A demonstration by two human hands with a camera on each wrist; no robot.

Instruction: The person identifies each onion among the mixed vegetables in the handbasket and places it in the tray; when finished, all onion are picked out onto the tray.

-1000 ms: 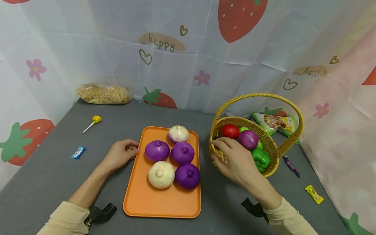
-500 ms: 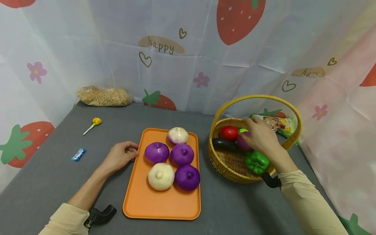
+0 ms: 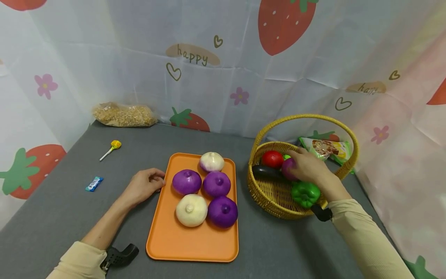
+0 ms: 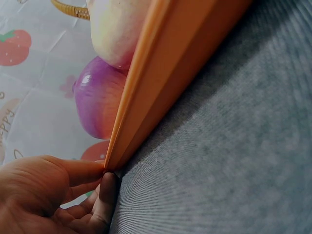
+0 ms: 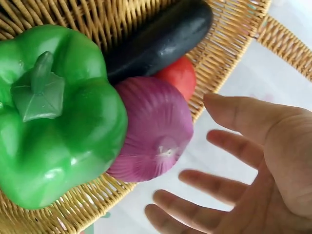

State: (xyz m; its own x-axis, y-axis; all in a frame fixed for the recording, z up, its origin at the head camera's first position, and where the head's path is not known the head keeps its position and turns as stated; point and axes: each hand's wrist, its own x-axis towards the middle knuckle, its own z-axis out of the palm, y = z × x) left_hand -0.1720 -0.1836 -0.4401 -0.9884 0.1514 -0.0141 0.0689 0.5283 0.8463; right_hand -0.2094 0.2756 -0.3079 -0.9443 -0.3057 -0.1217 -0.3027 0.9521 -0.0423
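Note:
An orange tray [image 3: 167, 240] carries three purple onions [image 3: 216, 183] and two white ones [image 3: 191, 209]. My left hand [image 3: 144, 184] lies on the grey table at the tray's left edge, with loosely curled fingertips [image 4: 108, 187] touching the rim [image 4: 146, 97]. To the right stands a wicker basket [image 3: 271, 197] holding a purple onion [image 5: 151, 129], a green pepper [image 5: 53, 112], a tomato [image 5: 180, 75] and a dark eggplant [image 5: 161, 39]. My right hand [image 3: 308, 166] is inside the basket over that onion [image 3: 287, 167]. In the right wrist view its fingers [image 5: 243, 170] are spread, with a gap to the onion.
A bag of grain [image 3: 123, 114] lies at the back left by the strawberry-print curtain. A lollipop [image 3: 111, 147] and a blue sweet [image 3: 94, 183] lie on the left of the table. A snack packet [image 3: 327, 147] sits behind the basket. The basket's tall handle [image 3: 306, 115] arches over my right hand.
My right hand has gone from the basket's near rim to over the purple onion inside it, and has sunk slightly closer. The left hand and tray have stayed put.

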